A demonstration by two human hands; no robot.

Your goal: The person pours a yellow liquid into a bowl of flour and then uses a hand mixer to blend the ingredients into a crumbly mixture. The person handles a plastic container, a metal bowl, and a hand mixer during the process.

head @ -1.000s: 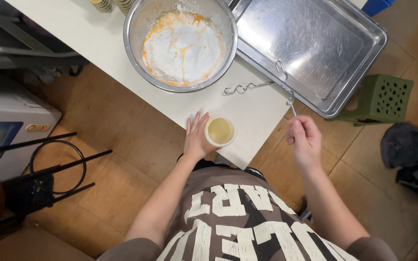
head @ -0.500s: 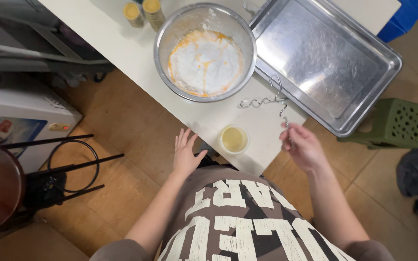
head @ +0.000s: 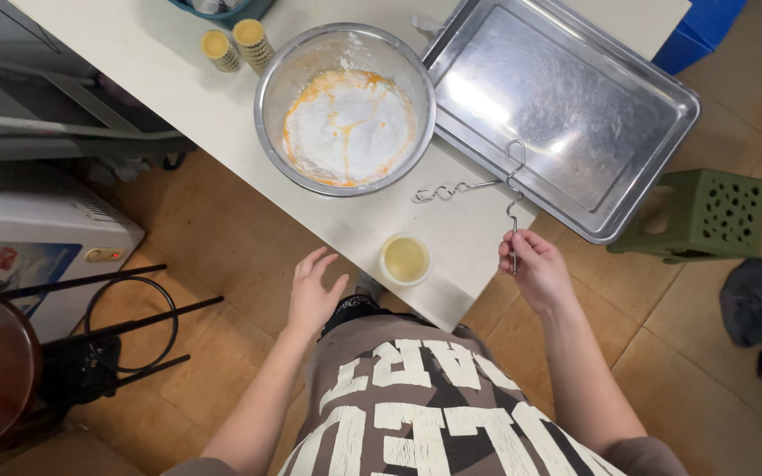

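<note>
**A:** What is your right hand doing?

**B:** My right hand [head: 535,269] is pinching the shaft end of a bent metal wire dough hook [head: 513,198], fingers closed round it just off the near edge of the long white table [head: 178,97]. The hook rises from my grip and its coiled top lies over the near rim of the large rectangular shiny metal baking tray [head: 566,115].

**A:** Is there only one hook?

**B:** A second twisted metal dough hook [head: 451,189] lies flat on the table, pointing left from the first, between the tray and the bowl. I can't tell whether the two touch where they meet

**A:** And the left hand?

**B:** My left hand [head: 313,291] is empty, fingers loosely spread, palm down, hanging over the wooden floor [head: 222,264] just off the table's edge. Nearest to it is a small round white cup of pale yellow liquid [head: 405,259], standing on the table near the edge, between my two hands and touched by neither.

**A:** What else is on the table?

**B:** A big round steel mixing bowl [head: 346,106] with white flour over orange-yellow batter, touching the tray's left side. Beyond it stand two small yellow-topped ribbed cups [head: 235,46], side by side
</note>
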